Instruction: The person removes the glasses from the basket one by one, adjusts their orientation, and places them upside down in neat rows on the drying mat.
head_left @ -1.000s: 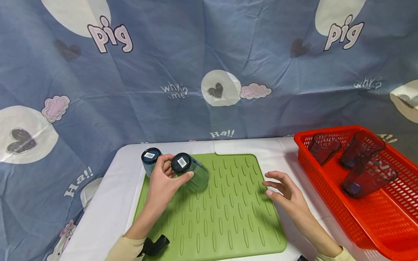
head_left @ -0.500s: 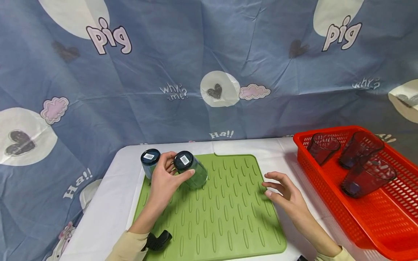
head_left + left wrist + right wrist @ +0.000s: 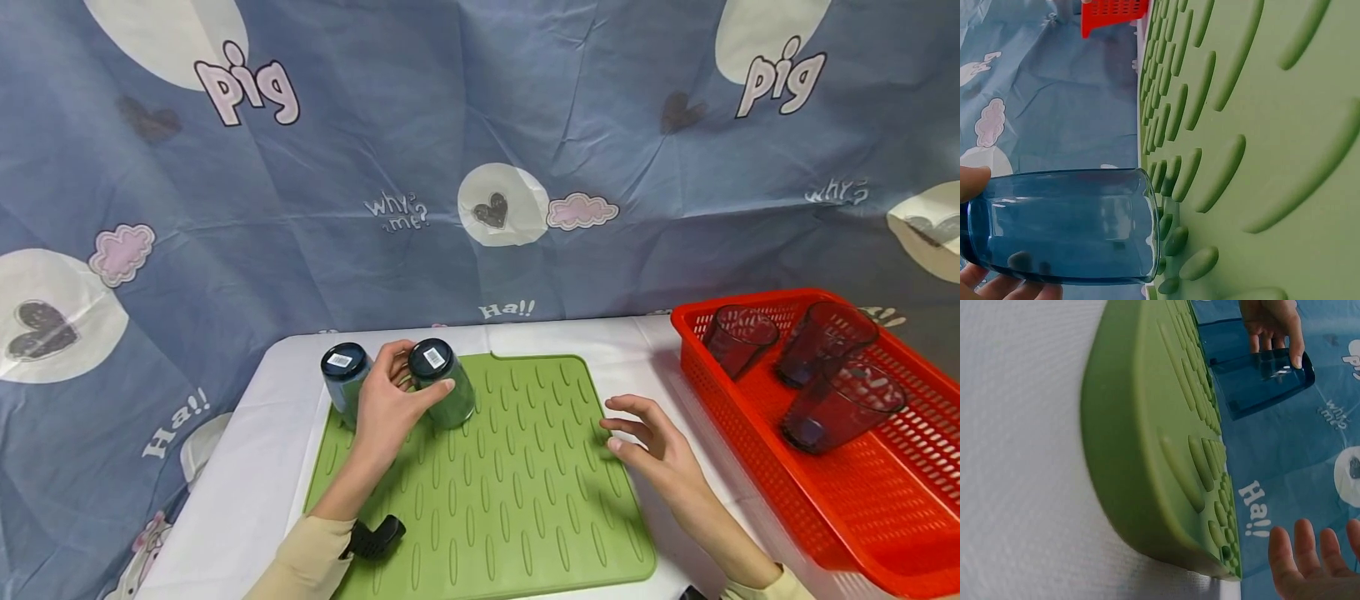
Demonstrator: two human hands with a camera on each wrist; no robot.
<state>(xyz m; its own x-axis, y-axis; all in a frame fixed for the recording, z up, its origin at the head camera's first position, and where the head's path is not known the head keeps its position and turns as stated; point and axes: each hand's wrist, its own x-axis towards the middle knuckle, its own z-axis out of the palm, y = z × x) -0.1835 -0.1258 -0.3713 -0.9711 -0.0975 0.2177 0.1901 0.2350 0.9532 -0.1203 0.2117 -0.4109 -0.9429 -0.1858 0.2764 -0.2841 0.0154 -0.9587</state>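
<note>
Noted at left in the head view: blue glass tumbler (image 3: 348,387), base up, barcode label showing, at the upper left corner of the green ridged mat (image 3: 525,500) on the white-covered desk (image 3: 225,500). Inverted, presumably, for steadiness on the wider mouth.

Just right of this, left of the frame's centre: second tumbler (image 3: 453,403), likewise base up, over the upper left part of the mat. Rim right at the mat surface in the left wrist view; full contact not confirmed. Pinched close to the base by the left hand (image 3: 390,410), thumb on the near side, fingers round the far side; likely gripped high to leave the rim free. Forearm slanting up from the lower edge.

Right of centre: right hand (image 3: 660,446), raised by the mat's right edge, fingers spread and loosely curved, holding nothing. Forearm slanting in from the lower right.

At far right: red perforated basket (image 3: 757,454), apart from the mat, containing left tumbler (image 3: 738,342), rear tumbler (image 3: 828,337) and front tumbler (image 3: 840,408), all apparently mouth up. Reason for grouping at the upper end not evident.
</note>
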